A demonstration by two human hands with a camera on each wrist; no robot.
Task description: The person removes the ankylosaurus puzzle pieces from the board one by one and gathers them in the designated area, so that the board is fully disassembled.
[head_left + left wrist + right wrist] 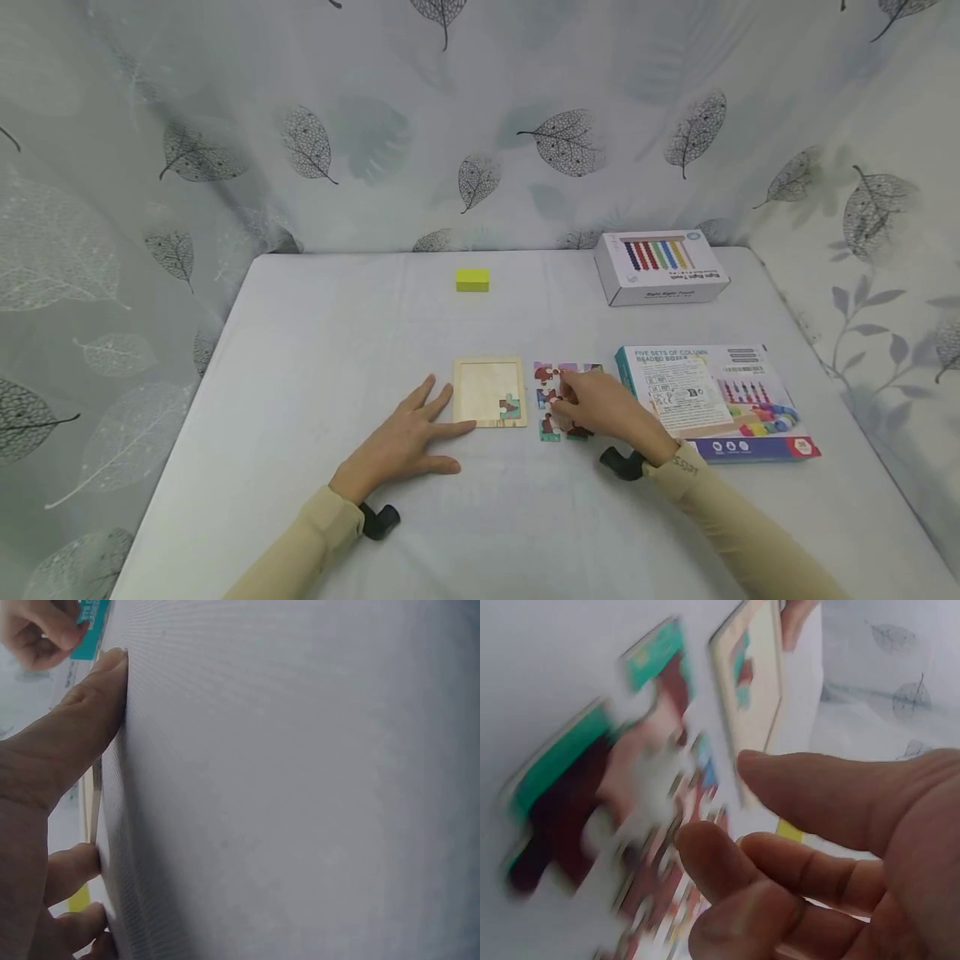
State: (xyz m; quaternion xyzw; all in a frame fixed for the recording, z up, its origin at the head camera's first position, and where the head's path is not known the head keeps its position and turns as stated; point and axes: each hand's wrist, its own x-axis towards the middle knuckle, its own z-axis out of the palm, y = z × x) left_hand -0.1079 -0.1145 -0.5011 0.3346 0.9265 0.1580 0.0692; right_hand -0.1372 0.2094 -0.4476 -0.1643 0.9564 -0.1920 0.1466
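Note:
A square wooden puzzle tray [480, 387] lies on the white table with one jigsaw piece [510, 407] in its lower right corner. My left hand [405, 437] rests on the table at the tray's left, its fingers spread and one fingertip at the lower edge. Over a group of colourful jigsaw pieces [562, 795] right of the tray hovers my right hand [603, 408]. In the right wrist view its thumb stands apart from its bent fingers, with nothing seen between them. The right hand hides some pieces in the head view.
A yellow-green block [472, 281] sits behind the tray. To the right lies a flat beaded-toy box [720, 404] with a paper label on it, close to the right wrist. Farther back stands a white box [662, 268]. Leaf-patterned cloth [480, 125] hangs behind the table.

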